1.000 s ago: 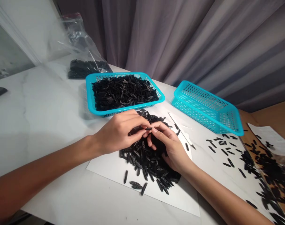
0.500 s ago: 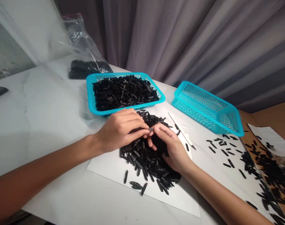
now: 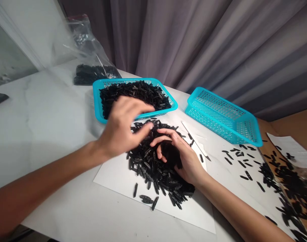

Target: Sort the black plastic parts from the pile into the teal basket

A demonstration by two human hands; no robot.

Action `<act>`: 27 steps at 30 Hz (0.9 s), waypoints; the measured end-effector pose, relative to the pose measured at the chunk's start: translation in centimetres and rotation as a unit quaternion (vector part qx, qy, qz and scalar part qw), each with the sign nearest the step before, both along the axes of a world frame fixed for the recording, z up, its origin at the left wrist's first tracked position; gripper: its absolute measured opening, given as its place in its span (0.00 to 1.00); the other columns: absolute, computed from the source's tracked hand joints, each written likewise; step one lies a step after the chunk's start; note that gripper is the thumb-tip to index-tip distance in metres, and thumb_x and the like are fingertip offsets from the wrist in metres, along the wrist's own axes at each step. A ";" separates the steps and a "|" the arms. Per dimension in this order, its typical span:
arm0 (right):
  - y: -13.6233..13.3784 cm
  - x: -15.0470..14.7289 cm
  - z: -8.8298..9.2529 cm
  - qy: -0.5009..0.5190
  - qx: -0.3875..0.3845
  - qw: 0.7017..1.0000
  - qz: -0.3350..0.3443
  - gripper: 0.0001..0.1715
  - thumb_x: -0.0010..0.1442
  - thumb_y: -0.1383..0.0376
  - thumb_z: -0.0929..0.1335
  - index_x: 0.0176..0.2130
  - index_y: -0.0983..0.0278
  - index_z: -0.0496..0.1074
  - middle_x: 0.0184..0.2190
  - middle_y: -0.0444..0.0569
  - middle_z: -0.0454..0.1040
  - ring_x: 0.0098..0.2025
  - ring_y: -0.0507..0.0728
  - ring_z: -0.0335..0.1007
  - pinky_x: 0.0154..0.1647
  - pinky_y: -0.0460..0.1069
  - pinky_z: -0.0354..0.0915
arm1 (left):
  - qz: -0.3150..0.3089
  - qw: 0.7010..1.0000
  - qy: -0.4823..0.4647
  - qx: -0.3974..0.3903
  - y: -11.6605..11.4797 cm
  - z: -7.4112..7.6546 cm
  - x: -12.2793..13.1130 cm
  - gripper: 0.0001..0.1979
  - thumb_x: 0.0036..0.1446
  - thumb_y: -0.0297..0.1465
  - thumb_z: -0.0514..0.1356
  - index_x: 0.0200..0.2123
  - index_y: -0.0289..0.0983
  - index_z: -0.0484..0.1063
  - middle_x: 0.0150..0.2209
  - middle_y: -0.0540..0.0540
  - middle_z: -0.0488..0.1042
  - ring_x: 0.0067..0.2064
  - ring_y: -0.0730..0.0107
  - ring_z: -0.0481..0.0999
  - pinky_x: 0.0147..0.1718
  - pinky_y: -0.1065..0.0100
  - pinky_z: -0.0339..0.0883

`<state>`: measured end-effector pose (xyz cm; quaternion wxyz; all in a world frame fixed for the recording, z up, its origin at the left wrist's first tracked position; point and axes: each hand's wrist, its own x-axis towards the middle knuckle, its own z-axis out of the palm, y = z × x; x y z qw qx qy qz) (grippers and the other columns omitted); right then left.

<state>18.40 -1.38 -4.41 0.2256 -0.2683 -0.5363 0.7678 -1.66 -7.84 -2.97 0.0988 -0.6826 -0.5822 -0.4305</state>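
Observation:
My left hand [image 3: 123, 126] is blurred in motion above the near rim of a turquoise plastic basket [image 3: 98, 97], with its thumb and fingers spread and no piece visible between them. The basket is heaped with small black plastic clips [image 3: 133, 94]. My right hand [image 3: 186, 161] curls around a dark clump of these clips, which partly hides the clump. Below it, a loose heap of clips [image 3: 153, 178] lies on a white sheet of paper [image 3: 123, 188].
A second turquoise basket [image 3: 221, 116] lies tilted on its side at the back right. Scattered clips [image 3: 240, 164] lie on the marble table [image 3: 42, 111], and more spill across cardboard [image 3: 292, 188] at the right. A plastic bag of clips [image 3: 93, 72] sits behind, before a grey curtain [image 3: 194, 40].
My left hand has let go of the clip pinched between my hands and moved up and left toward the basket, fingers spreading. My right hand has opened slightly around its clump.

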 end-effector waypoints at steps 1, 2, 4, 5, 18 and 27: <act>-0.1 0.1 0.0 -0.006 -0.003 1.000 0.014 0.18 0.70 0.53 0.61 0.52 0.59 0.68 0.35 0.48 0.75 0.30 0.55 0.68 0.27 0.48 0.61 | -0.073 0.997 0.004 -0.031 -0.3 -0.4 0.8 0.13 0.58 0.29 0.65 0.47 0.40 0.74 0.45 0.45 0.77 0.49 0.57 0.73 0.50 0.54 0.66; -0.1 0.2 0.0 -0.011 -0.005 1.000 0.026 0.19 0.69 0.52 0.61 0.54 0.57 0.67 0.35 0.47 0.74 0.30 0.55 0.68 0.28 0.48 0.62 | -0.133 0.989 0.007 -0.060 -0.5 -0.8 1.6 0.10 0.60 0.29 0.64 0.46 0.39 0.75 0.44 0.46 0.78 0.47 0.59 0.73 0.48 0.56 0.66; -0.2 0.5 -0.1 -0.018 -0.006 0.999 0.044 0.20 0.69 0.50 0.61 0.56 0.55 0.67 0.35 0.46 0.73 0.32 0.55 0.69 0.31 0.49 0.64 | -0.191 0.976 -0.008 -0.106 -1.0 -1.6 3.0 0.08 0.63 0.26 0.61 0.46 0.37 0.74 0.43 0.46 0.78 0.46 0.63 0.74 0.48 0.59 0.66; -0.2 0.5 -0.1 -0.019 -0.005 0.999 0.050 0.21 0.69 0.50 0.61 0.56 0.54 0.67 0.36 0.46 0.73 0.33 0.55 0.70 0.32 0.49 0.64 | -0.199 0.973 -0.027 -0.115 -1.2 -1.9 3.5 0.08 0.63 0.25 0.60 0.46 0.36 0.74 0.43 0.46 0.78 0.46 0.64 0.74 0.48 0.60 0.66; -0.1 0.9 -0.1 -0.048 0.072 0.992 0.088 0.25 0.69 0.50 0.61 0.62 0.53 0.64 0.49 0.50 0.71 0.42 0.58 0.69 0.35 0.50 0.65 | -0.157 0.970 -0.142 -0.123 -1.3 -2.2 4.0 0.07 0.54 0.21 0.64 0.34 0.38 0.72 0.31 0.50 0.75 0.40 0.65 0.72 0.39 0.64 0.68; 0.0 0.1 -0.4 -0.018 0.033 0.999 0.015 0.08 0.66 0.61 0.68 0.44 0.60 0.71 0.35 0.45 0.73 0.30 0.50 0.65 0.27 0.45 0.59 | -0.088 0.935 -0.312 -0.142 -0.5 -1.4 3.1 0.04 0.53 0.25 0.66 0.33 0.37 0.75 0.31 0.51 0.78 0.34 0.71 0.75 0.33 0.69 0.68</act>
